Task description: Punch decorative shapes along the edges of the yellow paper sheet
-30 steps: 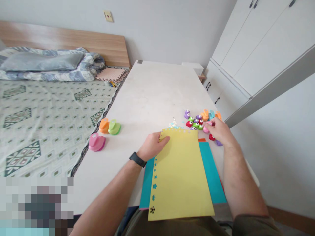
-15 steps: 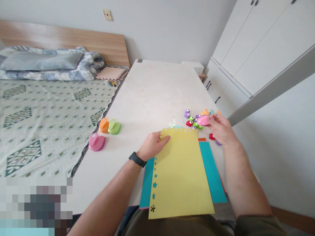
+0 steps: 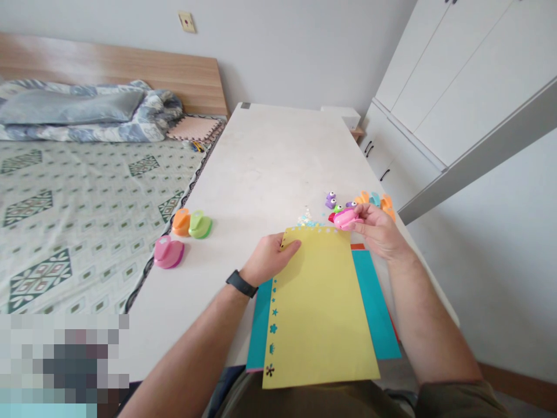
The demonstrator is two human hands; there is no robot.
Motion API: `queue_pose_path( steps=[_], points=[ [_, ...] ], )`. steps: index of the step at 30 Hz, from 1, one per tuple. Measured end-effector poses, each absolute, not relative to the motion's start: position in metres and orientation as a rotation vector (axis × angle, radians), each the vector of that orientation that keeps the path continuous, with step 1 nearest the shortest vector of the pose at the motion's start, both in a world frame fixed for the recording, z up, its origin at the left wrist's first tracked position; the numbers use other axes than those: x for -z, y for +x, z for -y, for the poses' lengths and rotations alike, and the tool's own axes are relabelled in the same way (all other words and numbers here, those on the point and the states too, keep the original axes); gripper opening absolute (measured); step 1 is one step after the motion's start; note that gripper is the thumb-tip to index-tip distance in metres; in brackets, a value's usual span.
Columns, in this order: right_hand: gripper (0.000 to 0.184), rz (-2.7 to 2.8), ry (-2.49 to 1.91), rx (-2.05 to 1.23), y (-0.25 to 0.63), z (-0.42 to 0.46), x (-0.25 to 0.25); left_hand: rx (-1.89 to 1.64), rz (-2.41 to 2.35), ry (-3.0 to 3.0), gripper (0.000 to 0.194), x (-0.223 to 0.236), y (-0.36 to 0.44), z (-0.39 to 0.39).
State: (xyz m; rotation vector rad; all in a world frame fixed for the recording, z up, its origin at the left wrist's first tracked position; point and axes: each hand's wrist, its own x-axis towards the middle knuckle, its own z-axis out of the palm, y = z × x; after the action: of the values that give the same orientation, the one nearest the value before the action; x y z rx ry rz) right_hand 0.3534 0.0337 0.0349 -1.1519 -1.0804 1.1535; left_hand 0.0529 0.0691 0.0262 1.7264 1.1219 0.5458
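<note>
My left hand (image 3: 273, 258) grips the upper left edge of a yellow sheet of paper (image 3: 324, 307), thumb on top. Punched shapes such as stars, flowers and a crown run down the sheet's left edge, and more cut-outs line its top edge. Between the fingers of my right hand (image 3: 378, 229) is a pink paper punch (image 3: 345, 219), at the sheet's top right corner. Whether the paper sits inside its slot I cannot tell. Blue paper (image 3: 376, 305) lies under the yellow sheet. Small punched-out bits (image 3: 308, 219) are scattered just beyond the top edge.
Small purple punches with eyes (image 3: 331, 200) and orange ones (image 3: 386, 204) stand beyond my right hand. Larger orange (image 3: 181, 222), green (image 3: 200, 224) and pink (image 3: 169, 252) punches sit at the left on the white table (image 3: 278, 157). A bed (image 3: 96, 203) adjoins the table's left side.
My right hand has brought the pink punch left and slightly down to the yellow sheet's top right corner. My left hand keeps its hold on the paper.
</note>
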Motion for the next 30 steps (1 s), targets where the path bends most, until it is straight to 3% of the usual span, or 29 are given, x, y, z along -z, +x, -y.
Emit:
queue_pose_path(
  steps=[30],
  points=[
    [0.038,1.161,-1.121,-1.139,0.3478,-0.0294,-0.0367,-0.569,-1.095,1.606,0.048,-0.0235,0.0561,-0.0671]
  ],
)
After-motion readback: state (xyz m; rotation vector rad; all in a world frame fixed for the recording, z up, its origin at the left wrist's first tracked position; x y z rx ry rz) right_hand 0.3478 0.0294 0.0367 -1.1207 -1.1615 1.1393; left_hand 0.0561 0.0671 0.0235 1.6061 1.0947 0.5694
